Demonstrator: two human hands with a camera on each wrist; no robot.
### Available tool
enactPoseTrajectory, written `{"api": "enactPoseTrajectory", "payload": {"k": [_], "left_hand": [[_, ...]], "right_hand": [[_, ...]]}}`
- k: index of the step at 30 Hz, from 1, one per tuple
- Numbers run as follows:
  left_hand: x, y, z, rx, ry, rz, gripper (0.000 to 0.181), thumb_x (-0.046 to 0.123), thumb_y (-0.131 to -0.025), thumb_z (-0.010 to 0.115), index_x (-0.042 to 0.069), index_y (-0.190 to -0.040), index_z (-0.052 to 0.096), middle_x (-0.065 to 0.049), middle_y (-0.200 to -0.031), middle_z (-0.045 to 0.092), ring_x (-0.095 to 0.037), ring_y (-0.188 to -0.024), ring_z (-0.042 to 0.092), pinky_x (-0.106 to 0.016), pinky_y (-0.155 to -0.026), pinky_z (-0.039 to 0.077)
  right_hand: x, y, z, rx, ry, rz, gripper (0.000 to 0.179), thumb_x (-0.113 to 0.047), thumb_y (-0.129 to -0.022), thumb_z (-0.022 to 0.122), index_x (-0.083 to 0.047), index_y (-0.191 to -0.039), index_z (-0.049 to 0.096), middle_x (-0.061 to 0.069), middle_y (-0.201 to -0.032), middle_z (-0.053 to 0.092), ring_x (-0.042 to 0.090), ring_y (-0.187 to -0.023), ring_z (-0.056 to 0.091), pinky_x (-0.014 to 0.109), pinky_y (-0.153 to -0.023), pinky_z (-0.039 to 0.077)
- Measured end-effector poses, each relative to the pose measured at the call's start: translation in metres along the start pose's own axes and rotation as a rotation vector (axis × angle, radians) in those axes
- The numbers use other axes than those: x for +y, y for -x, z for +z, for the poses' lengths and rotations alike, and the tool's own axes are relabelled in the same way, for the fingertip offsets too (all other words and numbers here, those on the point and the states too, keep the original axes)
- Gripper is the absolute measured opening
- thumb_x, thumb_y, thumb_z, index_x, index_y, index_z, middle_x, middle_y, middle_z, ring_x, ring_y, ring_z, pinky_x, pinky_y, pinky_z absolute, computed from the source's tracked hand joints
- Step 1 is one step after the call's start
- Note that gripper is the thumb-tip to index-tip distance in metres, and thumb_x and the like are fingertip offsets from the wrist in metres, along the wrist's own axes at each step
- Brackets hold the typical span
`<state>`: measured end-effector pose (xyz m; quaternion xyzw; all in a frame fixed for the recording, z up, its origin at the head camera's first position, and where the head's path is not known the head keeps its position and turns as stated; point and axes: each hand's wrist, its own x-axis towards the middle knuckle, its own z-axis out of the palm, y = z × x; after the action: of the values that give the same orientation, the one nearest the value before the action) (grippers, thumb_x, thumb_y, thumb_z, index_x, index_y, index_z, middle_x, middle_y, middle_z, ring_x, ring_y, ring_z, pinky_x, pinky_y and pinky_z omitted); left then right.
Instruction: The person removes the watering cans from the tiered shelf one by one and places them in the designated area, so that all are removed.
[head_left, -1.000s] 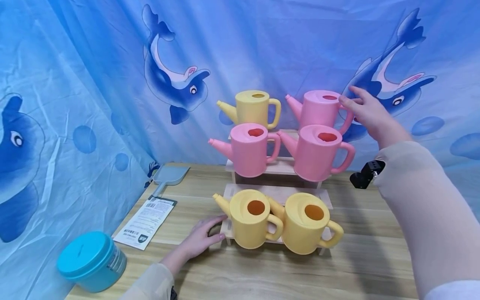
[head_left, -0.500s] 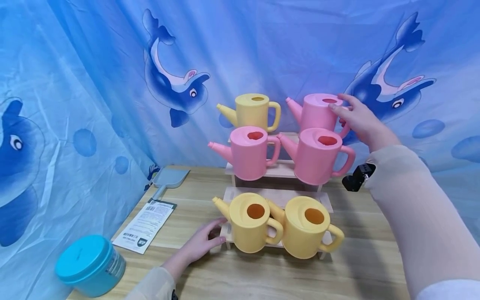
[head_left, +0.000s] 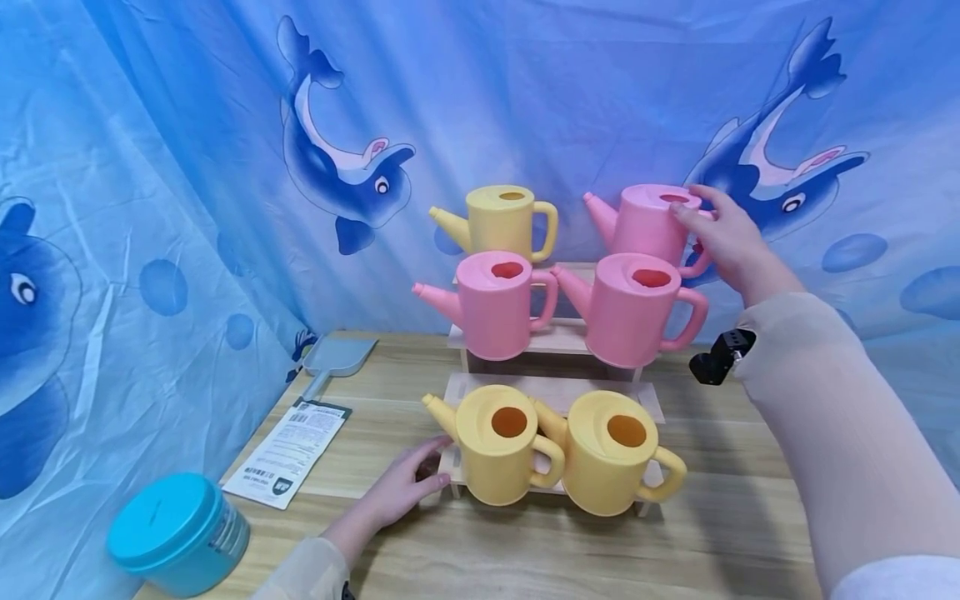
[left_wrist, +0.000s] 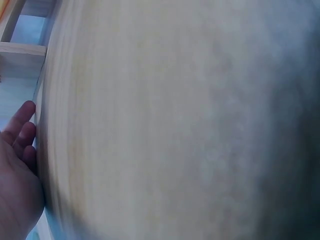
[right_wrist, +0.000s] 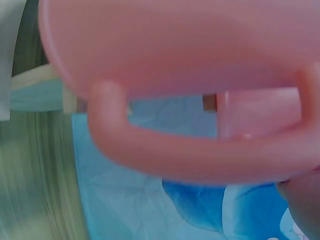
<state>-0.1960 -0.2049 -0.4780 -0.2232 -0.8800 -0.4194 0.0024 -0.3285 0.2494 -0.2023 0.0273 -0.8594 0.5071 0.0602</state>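
On the top tier of a stepped wooden stand, my right hand grips the rim of a pink watering can at its right side. The thumb lies by the can's top opening; other fingers are partly hidden. A large pink handle crosses the right wrist view, with fingertips at lower right. My left hand touches the left end of the bottom tier, its fingers loosely bent. The left wrist view shows those fingers beside the wood.
Two pink cans occupy the middle tier. Two yellow cans stand on the bottom tier, and a paler yellow one at top left. A blue tub, a printed packet and a dustpan lie left. A dolphin curtain hangs behind.
My right hand has come down and inward onto the top pink watering can. That can has since shifted slightly right with the hand. The left hand stays at the stand.
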Motion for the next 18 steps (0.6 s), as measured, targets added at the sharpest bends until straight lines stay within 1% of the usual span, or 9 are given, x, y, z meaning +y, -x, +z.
{"api": "enactPoseTrajectory", "payload": {"k": [5,10,13,18], "left_hand": [[0.002,-0.002,0.0,0.001,-0.009,0.009,0.054,0.031,-0.09,0.06,0.014,-0.139,0.044,-0.012,-0.128,0.054,-0.025,-0.104,0.056,-0.047,-0.088,0.042],[0.004,-0.001,0.001,-0.005,-0.025,-0.001,0.055,0.033,-0.091,0.059,0.015,-0.14,0.043,-0.011,-0.129,0.053,-0.025,-0.104,0.055,-0.047,-0.088,0.042],[0.005,0.001,0.002,-0.001,-0.033,-0.017,0.056,0.034,-0.091,0.059,0.014,-0.14,0.042,-0.011,-0.13,0.051,-0.027,-0.104,0.054,-0.049,-0.088,0.041],[0.004,0.004,0.003,0.017,-0.064,-0.025,0.057,0.034,-0.091,0.058,0.015,-0.141,0.041,-0.01,-0.133,0.05,-0.028,-0.106,0.053,-0.051,-0.089,0.038]], "right_hand": [[0.009,0.003,-0.012,0.08,-0.051,0.034,0.082,-0.069,-0.079,0.047,-0.041,-0.149,0.012,0.009,-0.155,0.014,0.043,-0.135,0.02,0.057,-0.101,0.029],[0.022,0.009,-0.024,0.162,-0.085,0.054,0.081,-0.069,-0.077,0.049,-0.043,-0.147,0.018,0.006,-0.155,0.015,0.038,-0.137,0.02,0.054,-0.102,0.029],[0.032,0.014,-0.032,0.21,-0.082,0.06,0.081,-0.069,-0.076,0.05,-0.044,-0.146,0.021,0.004,-0.155,0.018,0.035,-0.135,0.024,0.051,-0.103,0.03],[0.053,0.026,-0.045,0.254,-0.043,0.079,0.08,-0.07,-0.075,0.048,-0.044,-0.146,0.022,0.007,-0.154,0.02,0.035,-0.127,0.03,0.05,-0.102,0.033]]}}
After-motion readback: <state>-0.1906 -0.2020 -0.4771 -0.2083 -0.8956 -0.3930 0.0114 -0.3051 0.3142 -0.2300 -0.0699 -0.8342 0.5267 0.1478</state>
